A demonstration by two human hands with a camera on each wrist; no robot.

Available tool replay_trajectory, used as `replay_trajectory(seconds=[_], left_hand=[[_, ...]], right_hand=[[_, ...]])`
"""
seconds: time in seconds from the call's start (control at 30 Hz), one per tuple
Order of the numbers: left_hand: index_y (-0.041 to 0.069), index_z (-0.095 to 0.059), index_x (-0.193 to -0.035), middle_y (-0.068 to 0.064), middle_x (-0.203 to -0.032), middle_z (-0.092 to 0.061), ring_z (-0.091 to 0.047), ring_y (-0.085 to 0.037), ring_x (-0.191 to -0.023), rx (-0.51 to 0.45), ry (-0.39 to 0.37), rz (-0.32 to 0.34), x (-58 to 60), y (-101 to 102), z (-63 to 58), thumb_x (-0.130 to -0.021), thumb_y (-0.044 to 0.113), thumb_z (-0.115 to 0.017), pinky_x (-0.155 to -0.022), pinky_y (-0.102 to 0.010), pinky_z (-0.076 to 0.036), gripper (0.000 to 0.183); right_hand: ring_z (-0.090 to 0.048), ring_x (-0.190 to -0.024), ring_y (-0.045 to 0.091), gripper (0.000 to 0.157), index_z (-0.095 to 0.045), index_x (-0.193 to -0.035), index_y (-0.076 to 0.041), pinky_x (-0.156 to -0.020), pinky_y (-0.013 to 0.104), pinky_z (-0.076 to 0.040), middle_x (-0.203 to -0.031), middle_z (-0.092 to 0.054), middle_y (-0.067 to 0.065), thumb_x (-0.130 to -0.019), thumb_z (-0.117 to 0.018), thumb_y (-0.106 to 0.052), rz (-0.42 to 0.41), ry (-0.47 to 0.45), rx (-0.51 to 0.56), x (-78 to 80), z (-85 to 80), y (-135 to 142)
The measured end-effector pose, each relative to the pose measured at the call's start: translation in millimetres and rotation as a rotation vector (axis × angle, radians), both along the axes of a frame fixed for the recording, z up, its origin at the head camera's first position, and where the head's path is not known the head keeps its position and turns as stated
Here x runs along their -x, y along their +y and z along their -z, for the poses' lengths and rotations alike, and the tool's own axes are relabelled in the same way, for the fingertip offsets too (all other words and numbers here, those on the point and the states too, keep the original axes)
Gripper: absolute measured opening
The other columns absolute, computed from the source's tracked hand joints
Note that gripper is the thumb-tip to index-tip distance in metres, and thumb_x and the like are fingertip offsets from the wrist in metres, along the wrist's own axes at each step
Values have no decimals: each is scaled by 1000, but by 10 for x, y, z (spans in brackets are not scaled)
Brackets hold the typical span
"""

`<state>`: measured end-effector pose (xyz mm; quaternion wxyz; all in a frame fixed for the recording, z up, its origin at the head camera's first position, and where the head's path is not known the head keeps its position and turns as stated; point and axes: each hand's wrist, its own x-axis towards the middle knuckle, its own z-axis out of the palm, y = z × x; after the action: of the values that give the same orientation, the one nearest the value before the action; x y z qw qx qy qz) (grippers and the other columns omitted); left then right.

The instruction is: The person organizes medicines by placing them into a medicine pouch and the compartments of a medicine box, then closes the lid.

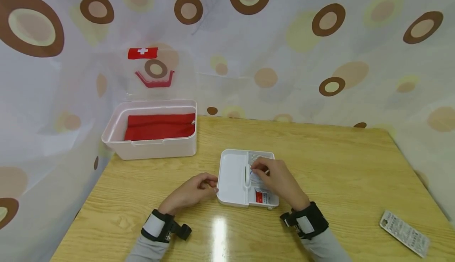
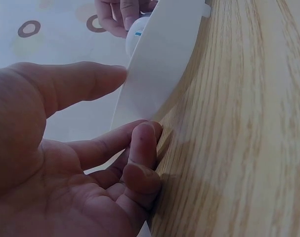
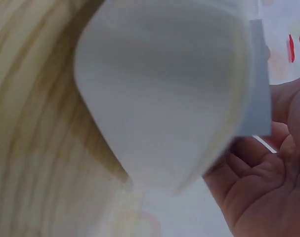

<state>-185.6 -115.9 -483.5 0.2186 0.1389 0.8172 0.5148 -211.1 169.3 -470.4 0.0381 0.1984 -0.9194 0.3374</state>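
A flat white plastic case lies open on the table, its left half bare. In its right half are a silvery blister pack, a red-and-white packet and a white packet with blue marks. My left hand holds the case's left edge, the thumb at the rim and curled fingers low against the side in the left wrist view. My right hand reaches over the right half, thumb and fingertips pinching the white packet. A grey flat piece shows beside that hand in the right wrist view.
A white box with a raised clear lid stands at the back left, a red zipped pouch inside. Another blister pack lies at the table's right front. A patterned curtain hangs behind the table.
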Motion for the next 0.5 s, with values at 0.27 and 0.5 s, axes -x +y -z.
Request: replay_trajectory(seconds=[0.27, 0.5], left_hand=[[7, -58, -129, -8, -113, -59, -53, -18, -94, 8, -7, 1, 5, -2, 29, -93, 29, -62, -78, -32, -45, 42], [9, -58, -128, -6, -113, -59, -53, -18, -94, 8, 1, -1, 21, -4, 34, -93, 29, -63, -79, -33, -46, 41]], right_hand=[[-56, -70, 11, 5, -69, -92, -16, -64, 30, -51, -83, -67, -3, -88, -69, -12, 18, -57, 36, 27, 59, -14], [-56, -77, 13, 7, -72, -91, -13, -67, 32, -53, -94, -64, 2, -84, -74, -11, 55, -59, 44, 7, 67, -21]])
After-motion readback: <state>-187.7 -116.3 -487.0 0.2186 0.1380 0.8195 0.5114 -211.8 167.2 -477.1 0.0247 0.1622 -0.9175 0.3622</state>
